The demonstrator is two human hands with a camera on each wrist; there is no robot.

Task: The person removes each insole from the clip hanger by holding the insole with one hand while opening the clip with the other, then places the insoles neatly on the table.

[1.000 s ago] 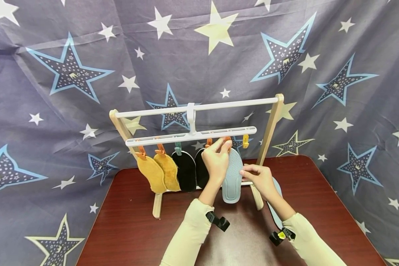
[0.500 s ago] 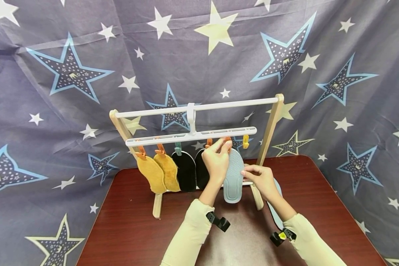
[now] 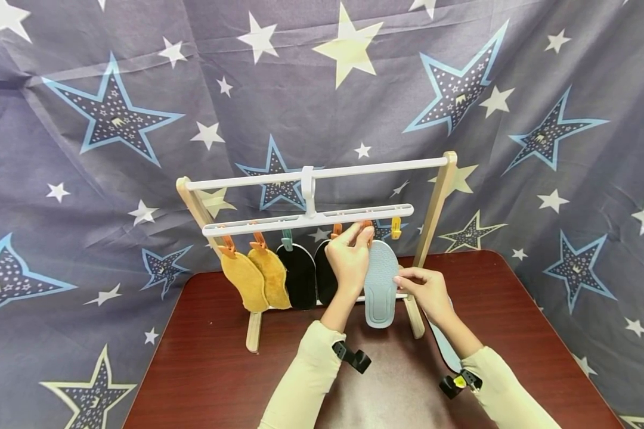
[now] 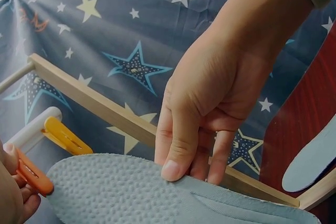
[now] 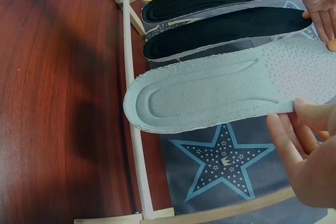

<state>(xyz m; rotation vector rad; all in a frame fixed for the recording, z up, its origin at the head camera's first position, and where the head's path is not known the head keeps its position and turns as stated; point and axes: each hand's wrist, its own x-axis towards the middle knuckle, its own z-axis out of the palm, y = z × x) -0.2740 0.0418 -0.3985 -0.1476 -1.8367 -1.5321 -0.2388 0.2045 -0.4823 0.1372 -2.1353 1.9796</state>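
Note:
A light blue insole [image 3: 381, 286] with a dimpled front part hangs upright below the white clip hanger [image 3: 279, 224]. My left hand [image 3: 349, 262] pinches an orange clip [image 4: 34, 172], whose tip is right at the insole's upper edge in the left wrist view. With thumb and fingertips, my right hand [image 3: 425, 292] pinches the insole's right edge about midway down. Just right of it, a yellow clip [image 3: 396, 228] hangs with nothing in it. To the left are black insoles [image 3: 297, 277], one partly hidden behind my left hand, and yellow insoles [image 3: 245, 280], hung from clips.
A wooden stand [image 3: 434, 208] with a white top rod [image 3: 381, 168] carries the hanger. Another light blue insole [image 3: 446, 348] lies on the red-brown table [image 3: 204, 357], partly behind my right forearm. Behind everything hangs a star-patterned cloth [image 3: 322, 107].
The light blue insole has swung slightly to the right along with my right hand, which still pinches its edge. My left hand has stayed in place at the orange clip.

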